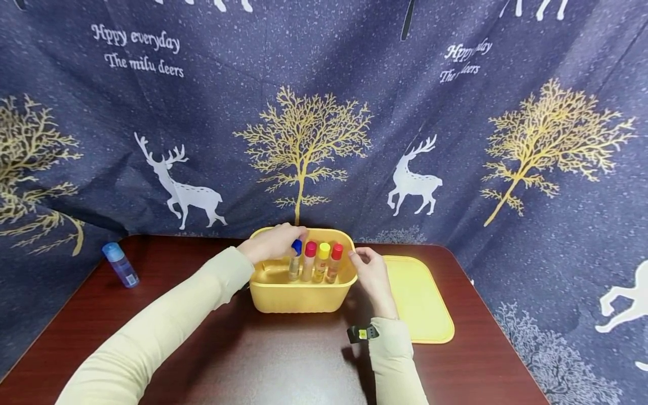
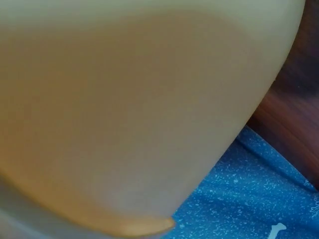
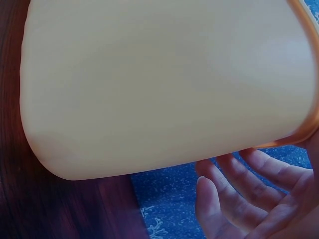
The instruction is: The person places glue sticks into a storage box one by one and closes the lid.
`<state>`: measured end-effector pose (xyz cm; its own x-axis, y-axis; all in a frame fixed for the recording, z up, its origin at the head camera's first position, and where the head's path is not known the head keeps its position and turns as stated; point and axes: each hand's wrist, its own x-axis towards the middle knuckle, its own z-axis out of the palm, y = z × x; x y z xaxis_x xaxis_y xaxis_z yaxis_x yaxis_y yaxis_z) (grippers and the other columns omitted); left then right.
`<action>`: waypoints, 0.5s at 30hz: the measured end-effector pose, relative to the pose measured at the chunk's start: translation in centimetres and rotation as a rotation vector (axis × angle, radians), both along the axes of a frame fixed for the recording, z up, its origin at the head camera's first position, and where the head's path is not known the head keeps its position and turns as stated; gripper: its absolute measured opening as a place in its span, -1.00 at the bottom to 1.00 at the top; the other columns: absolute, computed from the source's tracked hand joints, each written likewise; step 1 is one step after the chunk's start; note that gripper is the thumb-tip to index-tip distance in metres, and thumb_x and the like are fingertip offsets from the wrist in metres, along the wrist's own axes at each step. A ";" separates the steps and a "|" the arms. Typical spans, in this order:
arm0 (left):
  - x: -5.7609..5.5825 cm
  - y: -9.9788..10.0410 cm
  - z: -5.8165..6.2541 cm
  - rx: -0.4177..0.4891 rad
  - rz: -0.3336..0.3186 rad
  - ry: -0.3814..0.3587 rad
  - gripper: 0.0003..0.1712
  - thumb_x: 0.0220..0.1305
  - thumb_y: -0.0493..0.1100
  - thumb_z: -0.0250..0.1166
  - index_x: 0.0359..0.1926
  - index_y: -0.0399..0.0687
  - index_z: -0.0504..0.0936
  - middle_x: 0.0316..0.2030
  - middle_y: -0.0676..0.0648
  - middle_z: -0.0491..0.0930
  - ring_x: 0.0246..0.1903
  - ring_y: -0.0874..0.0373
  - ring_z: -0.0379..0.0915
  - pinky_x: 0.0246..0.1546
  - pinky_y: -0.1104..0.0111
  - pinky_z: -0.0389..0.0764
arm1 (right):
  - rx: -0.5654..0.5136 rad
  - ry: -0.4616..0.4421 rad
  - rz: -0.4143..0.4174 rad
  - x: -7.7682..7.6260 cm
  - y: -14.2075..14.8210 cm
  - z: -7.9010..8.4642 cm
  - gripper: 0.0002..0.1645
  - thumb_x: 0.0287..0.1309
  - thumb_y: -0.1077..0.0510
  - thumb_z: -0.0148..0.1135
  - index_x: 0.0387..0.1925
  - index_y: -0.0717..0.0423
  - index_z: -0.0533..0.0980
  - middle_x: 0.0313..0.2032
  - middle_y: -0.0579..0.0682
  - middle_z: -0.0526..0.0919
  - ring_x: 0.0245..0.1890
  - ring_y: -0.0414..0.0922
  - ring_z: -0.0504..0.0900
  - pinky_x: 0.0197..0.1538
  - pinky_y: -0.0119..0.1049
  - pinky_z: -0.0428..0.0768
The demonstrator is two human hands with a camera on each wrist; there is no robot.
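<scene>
A yellow plastic box [image 1: 297, 299] without its lid stands near the back of the table. Inside it, a row of small clear bottles stands upright: a blue-capped bottle [image 1: 294, 267], a dark pink-capped bottle [image 1: 308, 263], a yellow-capped bottle [image 1: 321, 264] and a red-capped bottle [image 1: 334, 264]. From the left my left hand [image 1: 275, 243] reaches over the rim and holds the blue cap in its fingers. My right hand [image 1: 372, 274] grips the box's right rim; several of its fingers [image 3: 239, 181] curl beside the outer wall. Only the box wall fills most of the left wrist view.
A yellow lid [image 1: 420, 298] lies flat on the table to the right of the box. Far left, near the table's edge, is a blue bottle [image 1: 121, 265]. A dark blue cloth [image 1: 324, 56] printed with deer and trees hangs behind the brown table [image 1: 283, 360].
</scene>
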<state>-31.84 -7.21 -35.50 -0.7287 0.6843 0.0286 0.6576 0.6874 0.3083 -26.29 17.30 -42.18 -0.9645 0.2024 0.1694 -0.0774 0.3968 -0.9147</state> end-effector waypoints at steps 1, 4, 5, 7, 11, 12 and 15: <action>0.0 0.0 -0.1 0.000 0.000 -0.001 -0.77 0.18 -0.32 0.41 -0.24 -0.13 0.50 -0.51 0.02 0.42 -0.45 0.12 0.34 -0.37 0.30 0.37 | -0.003 -0.001 0.000 0.0 0.0 0.0 -0.69 0.29 0.06 0.23 -0.12 0.24 0.60 -0.18 0.17 0.69 -0.15 0.09 0.64 -0.06 -0.08 0.58; 0.1 0.1 -0.2 0.005 0.015 -0.015 -0.78 0.20 -0.27 0.40 -0.21 -0.13 0.51 -0.52 0.02 0.43 -0.48 0.13 0.34 -0.41 0.32 0.36 | -0.006 -0.002 0.000 0.1 0.0 0.1 -0.69 0.29 0.06 0.23 -0.12 0.24 0.60 -0.18 0.17 0.68 -0.13 0.12 0.64 -0.06 -0.08 0.58; 0.2 0.1 -0.2 0.006 0.022 -0.021 -0.78 0.21 -0.26 0.40 -0.20 -0.12 0.51 -0.52 0.02 0.43 -0.49 0.14 0.33 -0.43 0.33 0.35 | -0.003 -0.003 0.000 0.1 0.0 0.1 -0.69 0.29 0.06 0.23 -0.12 0.24 0.61 -0.19 0.16 0.68 -0.13 0.12 0.64 -0.06 -0.08 0.57; 0.2 0.1 -0.3 0.007 0.033 -0.028 -0.78 0.23 -0.24 0.39 -0.18 -0.11 0.51 -0.52 0.02 0.44 -0.50 0.15 0.33 -0.45 0.34 0.35 | 0.000 -0.006 0.000 0.1 0.0 0.1 -0.69 0.29 0.06 0.23 -0.12 0.24 0.61 -0.19 0.16 0.68 -0.13 0.12 0.64 -0.06 -0.08 0.57; 0.2 0.0 -0.5 0.011 0.028 -0.020 -0.81 0.24 -0.23 0.37 -0.18 -0.10 0.53 -0.49 0.03 0.45 -0.48 0.14 0.33 -0.44 0.34 0.35 | -0.004 -0.011 0.003 0.0 0.0 0.1 -0.68 0.29 0.06 0.22 -0.11 0.24 0.61 -0.18 0.16 0.69 -0.11 0.13 0.64 -0.05 -0.07 0.57; 0.2 0.0 -0.6 0.016 0.023 -0.016 -0.81 0.25 -0.24 0.37 -0.18 -0.10 0.53 -0.49 0.03 0.45 -0.48 0.14 0.33 -0.43 0.34 0.36 | -0.005 -0.011 0.002 0.0 0.0 0.1 -0.68 0.29 0.05 0.23 -0.11 0.24 0.61 -0.19 0.16 0.69 -0.12 0.12 0.64 -0.05 -0.08 0.57; 0.2 -0.1 -0.7 0.027 0.007 0.003 -0.82 0.24 -0.25 0.37 -0.19 -0.11 0.53 -0.48 0.03 0.45 -0.47 0.14 0.33 -0.42 0.32 0.36 | -0.005 -0.010 0.002 -0.1 0.0 0.0 -0.68 0.29 0.05 0.23 -0.11 0.23 0.61 -0.18 0.15 0.69 -0.13 0.09 0.64 -0.05 -0.07 0.57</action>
<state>-31.65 -7.32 -36.21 -0.7335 0.6779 0.0490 0.6537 0.6838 0.3244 -26.39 17.30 -42.19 -0.9665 0.2016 0.1591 -0.0692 0.3920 -0.9174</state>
